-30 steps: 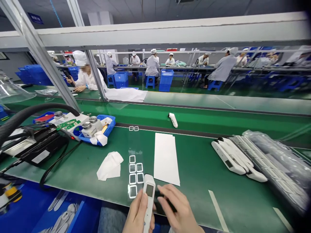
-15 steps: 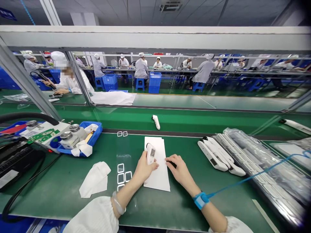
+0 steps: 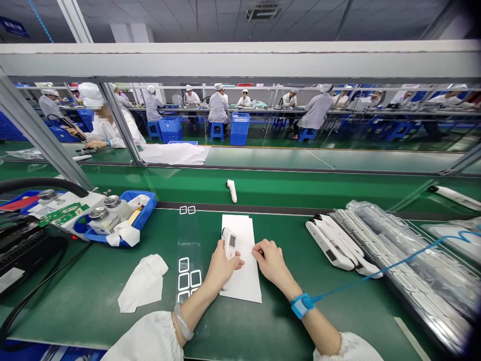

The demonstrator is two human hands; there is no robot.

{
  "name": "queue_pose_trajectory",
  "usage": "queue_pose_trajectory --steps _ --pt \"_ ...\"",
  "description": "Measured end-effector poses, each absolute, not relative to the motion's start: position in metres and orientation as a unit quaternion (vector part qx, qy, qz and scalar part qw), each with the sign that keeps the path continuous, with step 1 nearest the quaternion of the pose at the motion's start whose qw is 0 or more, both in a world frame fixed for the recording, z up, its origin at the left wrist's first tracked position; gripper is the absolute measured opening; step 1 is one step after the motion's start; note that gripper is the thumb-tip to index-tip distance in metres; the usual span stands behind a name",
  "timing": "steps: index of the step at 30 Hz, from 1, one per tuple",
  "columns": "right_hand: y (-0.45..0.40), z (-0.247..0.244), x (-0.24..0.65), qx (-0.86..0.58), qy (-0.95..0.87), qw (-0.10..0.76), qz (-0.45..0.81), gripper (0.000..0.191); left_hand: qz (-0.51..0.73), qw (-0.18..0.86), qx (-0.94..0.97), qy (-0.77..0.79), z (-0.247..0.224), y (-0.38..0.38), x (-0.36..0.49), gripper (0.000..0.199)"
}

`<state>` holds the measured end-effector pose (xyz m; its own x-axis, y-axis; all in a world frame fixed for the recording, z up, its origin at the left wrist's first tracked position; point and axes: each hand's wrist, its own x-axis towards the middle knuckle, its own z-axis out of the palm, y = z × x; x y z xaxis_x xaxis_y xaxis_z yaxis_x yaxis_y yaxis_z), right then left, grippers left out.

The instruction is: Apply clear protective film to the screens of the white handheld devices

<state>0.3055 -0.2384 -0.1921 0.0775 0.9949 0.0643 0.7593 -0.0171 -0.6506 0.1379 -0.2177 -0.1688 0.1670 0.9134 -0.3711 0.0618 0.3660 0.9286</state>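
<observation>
My left hand (image 3: 220, 265) is closed around a white handheld thermometer (image 3: 230, 242), its small grey screen facing up. Under it lies a stack of white paper (image 3: 246, 271) on the green bench. My right hand (image 3: 272, 258) is at the paper's right edge, thumb and fingertips pinched together; whatever is between them is too small to make out. Left of my left hand, a clear film strip (image 3: 183, 282) carries white square frames. A crumpled white cloth (image 3: 145, 283) rests further left. Several more white thermometers (image 3: 334, 243) lie side by side to the right.
Another thermometer (image 3: 232, 191) lies on the green conveyor belt (image 3: 285, 188). A blue tray (image 3: 146, 216) with metal-capped bottles stands at left. Trays under plastic wrap (image 3: 406, 260) fill the right side. A blue cord (image 3: 379, 273) runs from my right wristband. A co-worker (image 3: 112, 120) sits across.
The thermometer on the belt has shifted left. My right hand has moved slightly left over the paper's edge, its fingers more tightly curled. My left hand still holds its thermometer over the paper.
</observation>
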Motion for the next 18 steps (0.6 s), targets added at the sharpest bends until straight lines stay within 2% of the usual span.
queue_pose_trajectory --steps 9,12,18 --pt "-0.249 -0.192 0.299 -0.620 -0.682 0.305 0.240 0.025 0.346 0.622 0.444 0.544 -0.173 -0.218 0.138 0.033" --pt "-0.249 -0.193 0.297 -0.621 -0.670 0.317 0.257 0.020 0.345 0.625 0.442 0.544 -0.175 -0.218 0.138 0.033" --pt "-0.238 -0.193 0.305 -0.623 -0.607 0.382 0.311 0.024 0.348 0.625 0.437 0.546 -0.174 -0.218 0.137 0.030"
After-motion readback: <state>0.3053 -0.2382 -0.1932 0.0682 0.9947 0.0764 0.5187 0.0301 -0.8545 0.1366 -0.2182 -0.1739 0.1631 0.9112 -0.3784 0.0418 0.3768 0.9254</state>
